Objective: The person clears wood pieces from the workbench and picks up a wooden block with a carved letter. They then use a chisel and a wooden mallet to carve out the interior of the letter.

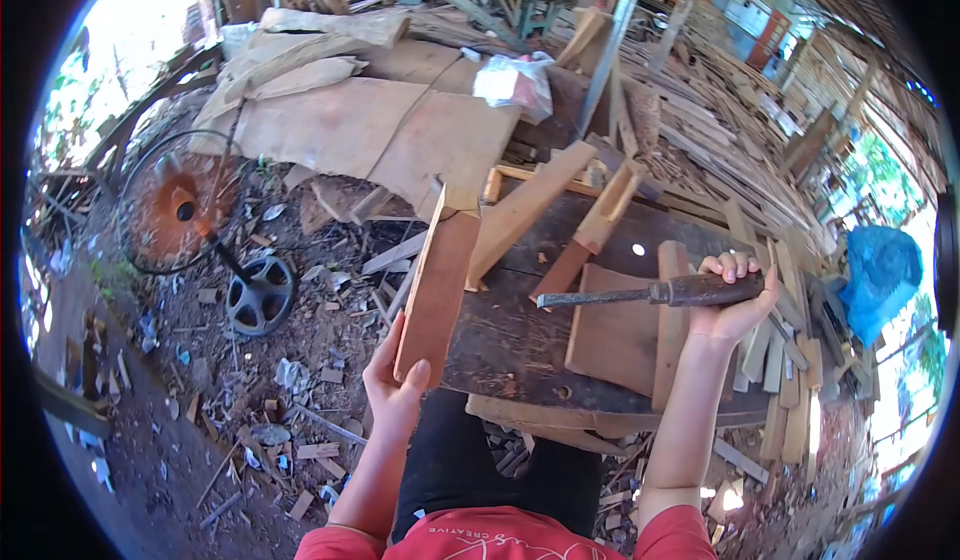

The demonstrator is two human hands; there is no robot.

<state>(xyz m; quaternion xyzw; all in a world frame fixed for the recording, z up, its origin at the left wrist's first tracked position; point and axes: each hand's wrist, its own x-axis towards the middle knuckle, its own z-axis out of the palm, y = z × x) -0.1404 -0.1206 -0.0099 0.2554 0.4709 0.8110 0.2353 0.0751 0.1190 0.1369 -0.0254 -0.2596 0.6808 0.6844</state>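
My left hand grips the lower end of a reddish-brown wooden block, which stands tilted upward past the left edge of the dark workbench. In my right hand is a chisel, its wooden handle wrapped by my fingers and its metal blade pointing left over the bench. Below the chisel lies a flat wooden board, with an upright-lying wood strip beside it. Behind the blade, a jointed wood piece rests on the bench.
A fallen orange fan lies on the littered ground at left. Large brown sheets bear a plastic bag beyond the bench. Stacked planks fill the back right, near a blue plastic bag. A metal post stands behind.
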